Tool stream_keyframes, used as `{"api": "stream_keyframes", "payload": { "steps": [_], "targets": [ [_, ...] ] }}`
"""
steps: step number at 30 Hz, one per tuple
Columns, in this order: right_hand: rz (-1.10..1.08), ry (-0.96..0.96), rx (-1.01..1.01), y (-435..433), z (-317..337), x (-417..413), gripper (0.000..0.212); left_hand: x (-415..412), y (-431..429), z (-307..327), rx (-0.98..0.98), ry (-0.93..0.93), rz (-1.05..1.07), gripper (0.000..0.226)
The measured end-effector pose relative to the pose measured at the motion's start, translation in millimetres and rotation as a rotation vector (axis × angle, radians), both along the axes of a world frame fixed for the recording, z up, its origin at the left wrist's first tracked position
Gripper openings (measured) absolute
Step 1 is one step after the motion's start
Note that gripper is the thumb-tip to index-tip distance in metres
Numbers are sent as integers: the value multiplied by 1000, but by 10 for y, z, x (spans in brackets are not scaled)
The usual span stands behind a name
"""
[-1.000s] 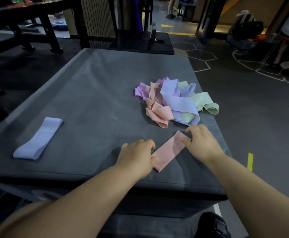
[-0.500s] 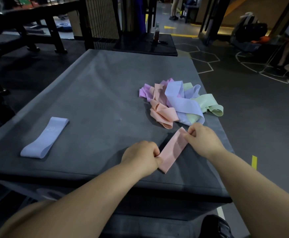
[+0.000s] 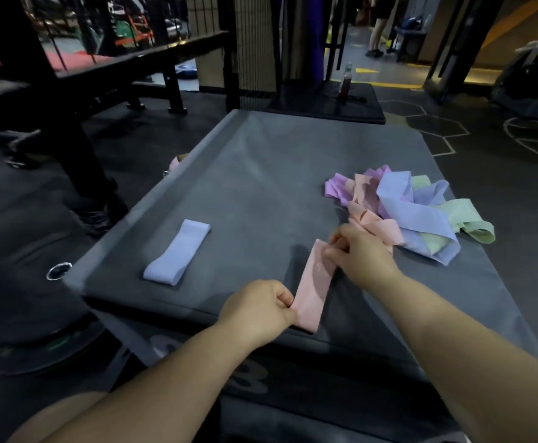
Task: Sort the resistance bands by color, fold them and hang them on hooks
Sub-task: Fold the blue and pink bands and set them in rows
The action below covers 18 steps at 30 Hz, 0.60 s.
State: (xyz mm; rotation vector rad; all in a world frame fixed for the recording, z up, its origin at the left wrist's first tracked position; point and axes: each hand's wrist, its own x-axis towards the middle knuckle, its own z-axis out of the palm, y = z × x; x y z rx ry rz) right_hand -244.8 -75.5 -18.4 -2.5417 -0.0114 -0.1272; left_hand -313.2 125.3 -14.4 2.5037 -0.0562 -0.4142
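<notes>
the pink band (image 3: 314, 284) sits at the near edge of the padded mat (image 3: 261, 174), slightly right of centre, and it no longer lies flat. a second ago it was spread on the mat with a hand pressing down on each end. now its far end is off the surface, raised in the right hand (image 3: 362, 259), whose fingertips pinch the fabric. the left hand (image 3: 258, 310) grips the near end with curled fingers and thumb, low against the mat. the two hands are apart, one at each end, so the band runs between them as a sloping strip with a faint printed mark facing up.

i read this as the start of the fold: with the near end anchored, the lifted end looks ready to be carried back over it, halving the band. it is not yet doubled.

to the left, well apart from the hands, a lavender band (image 3: 178, 252) lies flattened on the mat in the same spot as before, so one colour is already set out. just beyond the right hand, the pile of bands (image 3: 414, 212) is a tangle of peach, lavender, purple and pale green, and looks untouched. no hooks are in view, so hanging is some way off. a bottle (image 3: 346, 79) stands on a dark platform past the far end.
</notes>
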Motion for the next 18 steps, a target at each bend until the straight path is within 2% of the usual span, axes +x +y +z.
{"api": "stream_keyframes", "payload": {
  "steps": [4,8,18],
  "targets": [
    [51,24,-70,316,-35,155,11,16,212,-17,41,-16,17,16],
    [14,71,-36,505,-86,265,6,82,343,-60,24,-33,33,21],
    [-32,85,-53,706,-131,371,15,190,470,-109,125,-75,7,25]
  ]
}}
